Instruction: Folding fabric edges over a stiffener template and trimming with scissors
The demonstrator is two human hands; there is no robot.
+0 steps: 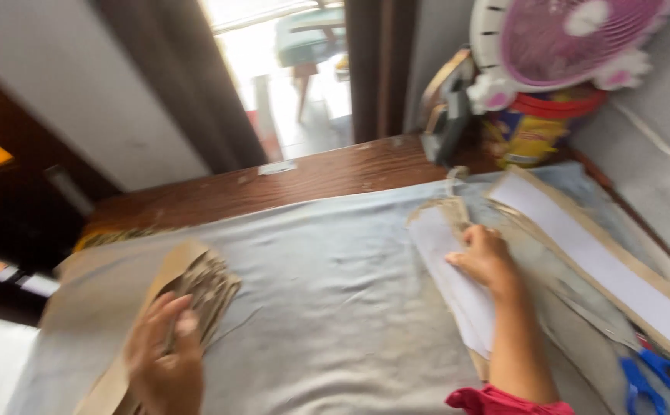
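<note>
Covering most of the wooden table (273,184) is a pale grey cloth (335,292). Two long white-and-brown paper strips (619,269) are lying far right, a yellow round tub (531,134) sitting under a pink fan (558,38) behind them. Left hand (166,353) is gripping one brown paper stack (189,284) near left; right hand (485,257) is pressing fingers-curled on a white sheet (446,261). Blue scissors (658,380) are lying near right.

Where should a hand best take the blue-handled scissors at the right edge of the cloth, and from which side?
Probably at the blue-handled scissors handle loops, coming from above: the loops lie flat on the pale cloth-covered table, facing up and uncovered. The blades are out of view, so their direction cannot be told.
</note>
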